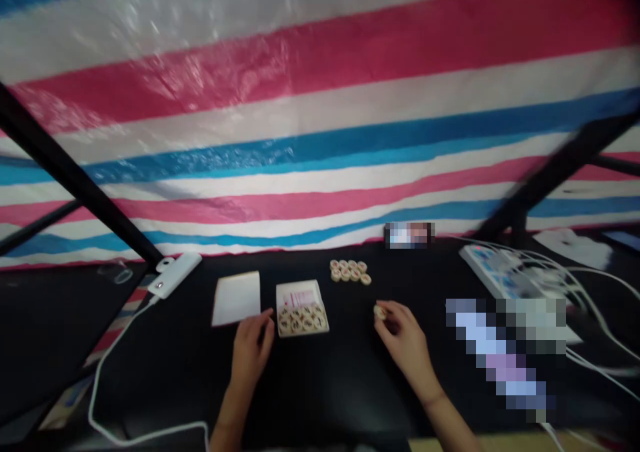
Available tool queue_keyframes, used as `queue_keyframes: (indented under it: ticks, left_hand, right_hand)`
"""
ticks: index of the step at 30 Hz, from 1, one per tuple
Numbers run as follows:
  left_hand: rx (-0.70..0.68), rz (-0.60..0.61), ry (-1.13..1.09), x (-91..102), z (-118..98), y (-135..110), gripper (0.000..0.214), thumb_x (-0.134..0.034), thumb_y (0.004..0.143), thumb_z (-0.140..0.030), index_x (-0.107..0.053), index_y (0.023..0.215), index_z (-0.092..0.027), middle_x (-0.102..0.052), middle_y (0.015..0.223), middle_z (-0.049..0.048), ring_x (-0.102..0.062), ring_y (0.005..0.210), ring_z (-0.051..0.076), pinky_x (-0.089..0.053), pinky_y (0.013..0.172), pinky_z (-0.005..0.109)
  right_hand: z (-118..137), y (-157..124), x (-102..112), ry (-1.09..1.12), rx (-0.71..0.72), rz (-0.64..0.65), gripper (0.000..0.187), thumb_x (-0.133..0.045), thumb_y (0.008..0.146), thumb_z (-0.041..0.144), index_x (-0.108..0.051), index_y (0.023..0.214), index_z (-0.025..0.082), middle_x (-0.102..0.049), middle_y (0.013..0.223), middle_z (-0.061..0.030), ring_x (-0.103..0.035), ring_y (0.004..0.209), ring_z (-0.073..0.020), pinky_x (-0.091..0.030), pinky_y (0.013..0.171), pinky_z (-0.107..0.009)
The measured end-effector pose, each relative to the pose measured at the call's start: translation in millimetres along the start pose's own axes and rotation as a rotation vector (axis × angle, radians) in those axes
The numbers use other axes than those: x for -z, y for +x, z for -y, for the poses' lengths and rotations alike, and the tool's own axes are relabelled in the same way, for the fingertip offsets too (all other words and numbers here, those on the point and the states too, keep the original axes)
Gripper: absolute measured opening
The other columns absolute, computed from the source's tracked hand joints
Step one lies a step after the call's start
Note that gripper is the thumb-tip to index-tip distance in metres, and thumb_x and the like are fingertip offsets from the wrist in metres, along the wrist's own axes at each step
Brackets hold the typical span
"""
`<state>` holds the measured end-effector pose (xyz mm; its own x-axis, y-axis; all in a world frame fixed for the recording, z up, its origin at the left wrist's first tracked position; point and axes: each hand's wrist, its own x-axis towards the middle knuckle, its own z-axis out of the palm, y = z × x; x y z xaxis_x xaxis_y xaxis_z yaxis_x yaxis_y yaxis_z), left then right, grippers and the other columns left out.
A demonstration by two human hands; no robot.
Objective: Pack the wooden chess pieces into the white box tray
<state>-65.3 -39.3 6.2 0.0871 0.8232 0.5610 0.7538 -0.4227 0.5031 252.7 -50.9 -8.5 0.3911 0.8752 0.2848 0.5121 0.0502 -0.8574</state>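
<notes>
A small white box (302, 309) holding several round wooden game pieces lies on the black table (330, 385). My left hand (251, 350) rests beside the box's left edge, fingers curled against it. My right hand (403, 339) pinches one round wooden piece (380, 312) at its fingertips, to the right of the box. A cluster of several more round pieces (351, 271) sits farther back on the table. The box's white lid (237, 298) lies flat to the left.
A white power bank (176, 273) with a white cable (107, 365) lies at the left. A power strip (495, 272) with several white cords sits at the right. A striped red, white and blue tarp (320, 105) hangs behind, crossed by black bars.
</notes>
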Motion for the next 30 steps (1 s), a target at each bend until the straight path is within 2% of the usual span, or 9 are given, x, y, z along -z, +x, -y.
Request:
queue_keyframes:
  ticks: [5, 8, 14, 17, 22, 27, 30]
  left_hand:
    - [0.096, 0.046, -0.078, -9.1, 3.2, -8.3, 0.027, -0.047, 0.094, -0.030, -0.066, 0.106, -0.016, -0.071, 0.097, 0.0091, -0.065, 0.091, 0.019, -0.053, 0.084, 0.034]
    - [0.131, 0.081, -0.124, -12.9, 0.1, -8.1, 0.027, -0.046, 0.094, -0.032, -0.066, 0.105, -0.017, -0.070, 0.097, 0.0074, -0.065, 0.091, 0.018, -0.052, 0.085, 0.033]
    - [0.190, 0.090, -0.151, -14.4, 0.9, -8.8, 0.028, -0.045, 0.094, -0.034, -0.066, 0.102, -0.017, -0.070, 0.091, 0.0057, -0.065, 0.085, 0.017, -0.053, 0.080, 0.031]
    - [0.177, 0.082, -0.162, -14.3, 0.7, -6.4, 0.028, -0.046, 0.093, -0.034, -0.066, 0.102, -0.018, -0.070, 0.092, 0.0059, -0.066, 0.085, 0.017, -0.053, 0.080, 0.031]
    - [0.166, -0.003, -0.202, -14.3, -6.7, 14.5, 0.026, -0.046, 0.093, -0.034, -0.066, 0.101, -0.018, -0.069, 0.093, 0.0065, -0.065, 0.087, 0.018, -0.054, 0.080, 0.033]
    - [0.113, -0.064, -0.220, -31.5, -3.9, 44.9, 0.026, -0.045, 0.093, -0.033, -0.066, 0.098, -0.018, -0.069, 0.091, 0.0071, -0.065, 0.086, 0.019, -0.055, 0.078, 0.034]
    - [0.058, -0.052, -0.205, -42.3, 3.4, 50.4, 0.026, -0.046, 0.092, -0.032, -0.067, 0.098, -0.018, -0.070, 0.092, 0.0077, -0.066, 0.089, 0.020, -0.055, 0.080, 0.035]
  right_hand:
    - [-10.1, -7.3, -10.4, -0.015, -0.096, -0.056, 0.040, -0.055, 0.079, 0.041, -0.061, 0.107, 0.013, -0.065, 0.099, -0.0113, -0.064, 0.075, -0.0176, -0.055, 0.071, -0.032]
    - [-16.4, -5.5, -17.4, -0.023, -0.101, -0.061, 0.037, -0.057, 0.078, 0.039, -0.059, 0.105, 0.013, -0.066, 0.094, -0.0088, -0.062, 0.070, -0.0153, -0.052, 0.066, -0.029]
    - [-20.4, 29.7, -26.7, -0.164, 0.010, -0.068, 0.029, -0.054, 0.079, 0.035, -0.062, 0.099, 0.015, -0.065, 0.096, -0.0067, -0.056, 0.064, -0.0126, -0.047, 0.068, -0.027]
    - [-19.4, 48.0, -33.1, -0.254, -0.002, -0.073, 0.031, -0.051, 0.080, 0.037, -0.063, 0.100, 0.015, -0.065, 0.088, -0.0058, -0.054, 0.061, -0.0134, -0.044, 0.065, -0.027]
    - [-19.4, 56.3, -38.8, -0.351, -0.026, -0.051, 0.038, -0.045, 0.084, 0.044, -0.065, 0.101, 0.016, -0.065, 0.081, -0.0058, -0.055, 0.060, -0.0158, -0.041, 0.058, -0.026]
    - [-27.8, 56.9, -43.5, -0.386, 0.076, -0.068, 0.039, -0.039, 0.087, 0.043, -0.065, 0.104, 0.017, -0.068, 0.093, -0.0090, -0.060, 0.065, -0.0185, -0.045, 0.061, -0.029]
    - [-31.5, 57.9, -45.6, -0.417, 0.091, -0.067, 0.037, -0.039, 0.088, 0.040, -0.063, 0.106, 0.019, -0.069, 0.101, -0.0089, -0.062, 0.068, -0.0195, -0.047, 0.062, -0.030]
